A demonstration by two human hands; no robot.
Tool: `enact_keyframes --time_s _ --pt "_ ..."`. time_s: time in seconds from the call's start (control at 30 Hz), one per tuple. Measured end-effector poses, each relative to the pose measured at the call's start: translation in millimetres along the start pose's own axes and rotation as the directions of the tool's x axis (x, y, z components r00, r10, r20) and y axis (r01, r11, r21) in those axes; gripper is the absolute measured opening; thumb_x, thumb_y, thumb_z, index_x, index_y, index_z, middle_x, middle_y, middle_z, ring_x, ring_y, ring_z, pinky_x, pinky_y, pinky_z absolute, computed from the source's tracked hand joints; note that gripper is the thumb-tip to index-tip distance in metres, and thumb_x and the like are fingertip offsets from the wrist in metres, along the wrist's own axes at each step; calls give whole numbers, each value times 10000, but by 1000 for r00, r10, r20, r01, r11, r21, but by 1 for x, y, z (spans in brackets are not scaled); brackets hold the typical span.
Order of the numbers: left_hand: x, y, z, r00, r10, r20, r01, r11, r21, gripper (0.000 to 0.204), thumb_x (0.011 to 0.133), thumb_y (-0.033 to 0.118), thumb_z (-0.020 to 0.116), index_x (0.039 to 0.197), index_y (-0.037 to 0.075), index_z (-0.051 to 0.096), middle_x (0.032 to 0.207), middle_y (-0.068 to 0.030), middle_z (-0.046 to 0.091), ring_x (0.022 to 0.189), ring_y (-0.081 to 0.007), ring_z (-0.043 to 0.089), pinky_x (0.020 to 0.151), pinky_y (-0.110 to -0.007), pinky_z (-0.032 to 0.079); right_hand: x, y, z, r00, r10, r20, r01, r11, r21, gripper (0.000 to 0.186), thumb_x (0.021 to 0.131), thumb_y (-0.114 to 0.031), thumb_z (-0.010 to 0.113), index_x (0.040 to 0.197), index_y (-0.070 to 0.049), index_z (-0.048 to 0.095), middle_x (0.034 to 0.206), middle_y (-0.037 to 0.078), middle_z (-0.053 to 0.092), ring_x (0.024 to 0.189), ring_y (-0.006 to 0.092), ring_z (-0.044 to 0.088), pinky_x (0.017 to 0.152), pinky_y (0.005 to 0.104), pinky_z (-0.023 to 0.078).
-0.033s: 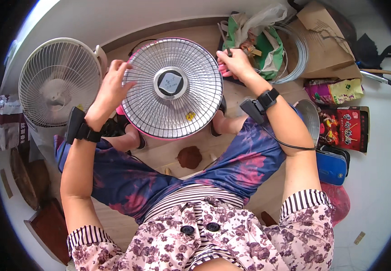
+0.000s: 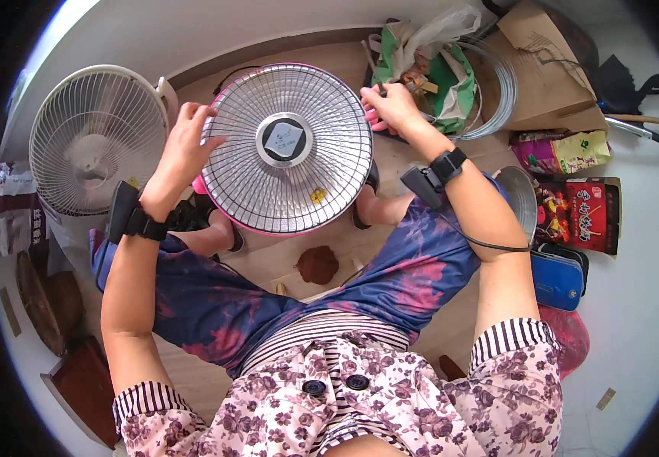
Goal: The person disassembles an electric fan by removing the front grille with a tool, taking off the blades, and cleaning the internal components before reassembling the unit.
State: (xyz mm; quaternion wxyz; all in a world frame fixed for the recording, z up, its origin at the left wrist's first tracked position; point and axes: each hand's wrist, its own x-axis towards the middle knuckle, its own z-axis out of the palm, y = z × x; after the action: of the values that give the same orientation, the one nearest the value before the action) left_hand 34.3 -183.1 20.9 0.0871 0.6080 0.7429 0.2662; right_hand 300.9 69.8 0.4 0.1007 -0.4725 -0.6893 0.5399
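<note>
Heater [image 2: 284, 171] between both hands: the left hand [image 2: 186, 141], fingers parted, by its left side; the right hand [image 2: 395, 107] seemingly pinching a small dark object [image 2: 382, 90] by its right. Likely adjusting that side; next calls for steadying.

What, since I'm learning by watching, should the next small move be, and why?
Probably close the left hand gently on the pink-rimmed heater to steady it: its thumb and fingers are spread at the left edge, while the right hand, which seems to pinch a small dark object, is at the opposite edge.
</note>
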Motion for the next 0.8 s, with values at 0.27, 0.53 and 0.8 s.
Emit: enact_keyframes --time_s 0.27,0.53,0.8 --pt "0 -19 3 837 -446 317 461 887 30 474 830 323 653 1140 -5 508 973 -199 564 915 -326 586 834 -407 457 6 12 7 997 80 -6 -79 959 -272 425 811 -370 654 940 33 605 678 89 619 481 179 599 365 325 475" --pt "-1 -10 7 761 -526 380 623 756 -202 526 819 271 683 1212 2 459 951 -157 579 703 -186 595 440 -294 511 14 19 1 948 280 151 -261 956 -130 433 846 -386 646 996 18 610 916 91 626 823 158 597 555 303 530" --pt "-4 -7 4 761 -517 392 619 760 -197 552 803 251 688 1238 -9 468 929 -161 609 669 -208 613 456 -305 503 13 26 4 939 298 174 -293 955 -55 389 875 -360 616 996 10 607 939 76 641 851 165 601 578 322 533"
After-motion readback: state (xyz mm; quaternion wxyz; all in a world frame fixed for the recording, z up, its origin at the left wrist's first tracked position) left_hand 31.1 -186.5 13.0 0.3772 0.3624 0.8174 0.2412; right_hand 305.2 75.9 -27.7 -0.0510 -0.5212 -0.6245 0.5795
